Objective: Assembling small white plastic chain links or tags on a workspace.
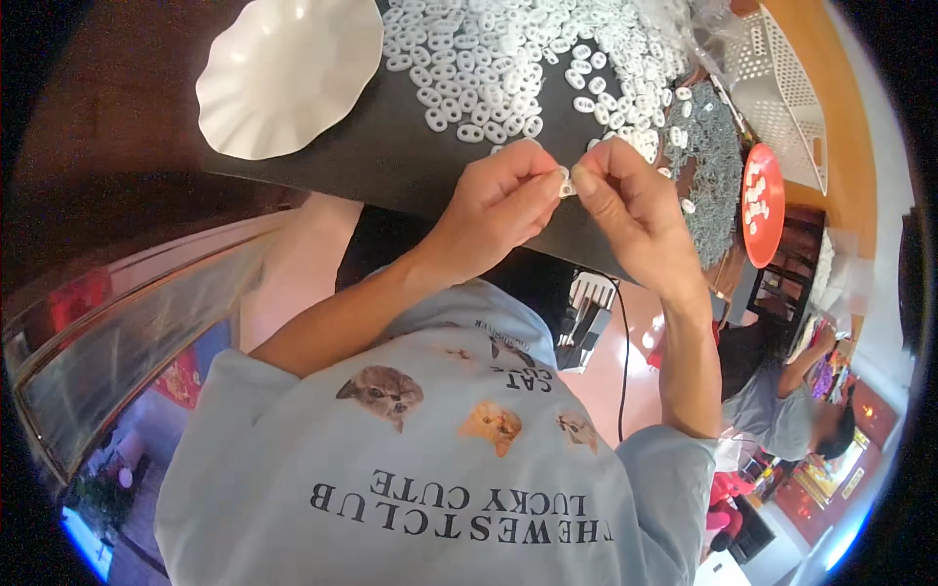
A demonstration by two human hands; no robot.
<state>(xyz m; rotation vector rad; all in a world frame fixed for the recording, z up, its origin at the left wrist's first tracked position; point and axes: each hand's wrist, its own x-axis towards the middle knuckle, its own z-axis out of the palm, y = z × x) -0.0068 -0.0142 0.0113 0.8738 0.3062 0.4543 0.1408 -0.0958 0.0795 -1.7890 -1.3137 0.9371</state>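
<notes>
At the table's near edge my two hands meet in front of my chest. My left hand (500, 203) and my right hand (640, 217) are both closed, with thumbs and forefingers pinching a small white plastic piece (567, 187) between them. The fingertips cover much of it, so its full shape is hidden. Just beyond my hands, many loose white oval plastic pieces with two holes (469, 93) are spread over the dark table (391, 161). To the right of my right hand lies a heap of small grey parts (713, 171), too fine to make out singly.
A white scalloped dish (291, 78) stands at the table's left. On the right are a red plate (766, 250) with small white pieces on it and a white perforated basket (772, 103). A black cable (625, 361) hangs below. Another person (787, 415) is farther right.
</notes>
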